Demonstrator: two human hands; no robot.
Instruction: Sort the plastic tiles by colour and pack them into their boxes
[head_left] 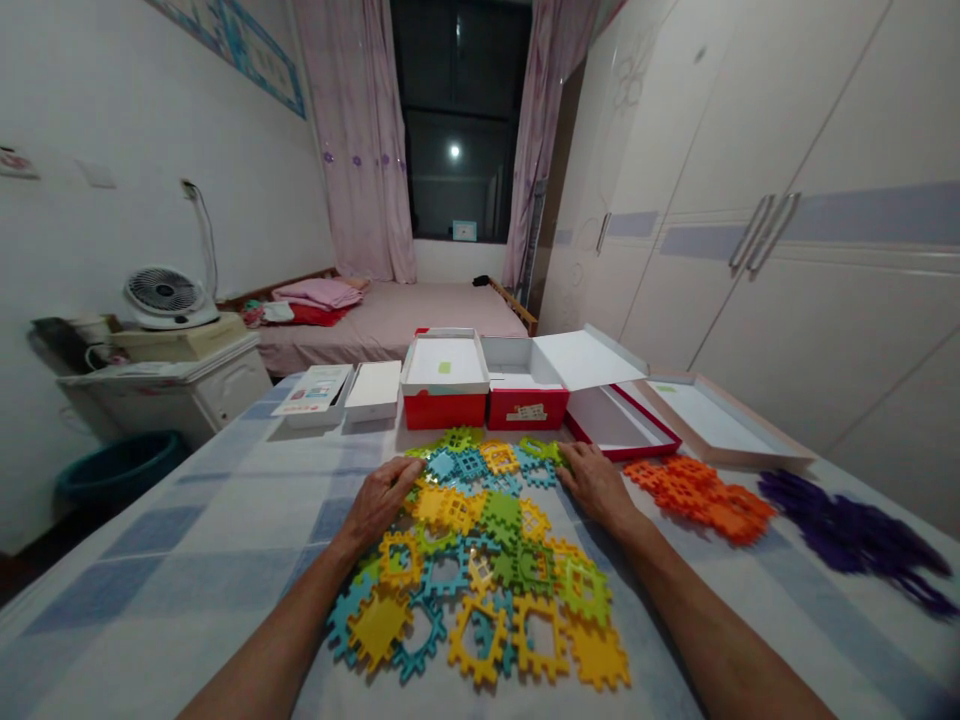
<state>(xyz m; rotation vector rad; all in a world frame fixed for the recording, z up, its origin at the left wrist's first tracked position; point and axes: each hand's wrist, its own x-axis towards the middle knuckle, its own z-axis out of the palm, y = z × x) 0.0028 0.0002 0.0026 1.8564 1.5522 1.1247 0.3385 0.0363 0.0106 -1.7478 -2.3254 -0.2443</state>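
Grip: my left hand (386, 497) has its fingers gathered narrowly at the left edge of the pile; my right hand (598, 487) has its fingertips at the far right edge, beside a green piece (541, 449). I cannot tell whether either is closed on a piece.

Position: the pile of toothed plastic pieces (501, 515), yellow, green and blue, lies on the checked cloth (225, 560) between both hands and extends nearer than them, between the forearms.

Count: one mixed pile; one orange heap (701, 497) and one purple heap (844, 525), both right of the right hand. At the pile's near edge I record two solid yellow plates (381, 627) and two yellow frames (541, 666) with open middles. Beyond the pile stand two small white boxes (373, 390), two red boxes (445, 410) and two shallow trays (712, 420), one red-rimmed, one beige.

Visibility: overlapping prevents a full piece count. The purple heap is dark and blurred, its single shapes hard to separate. Both forearms are cut off by the bottom edge.
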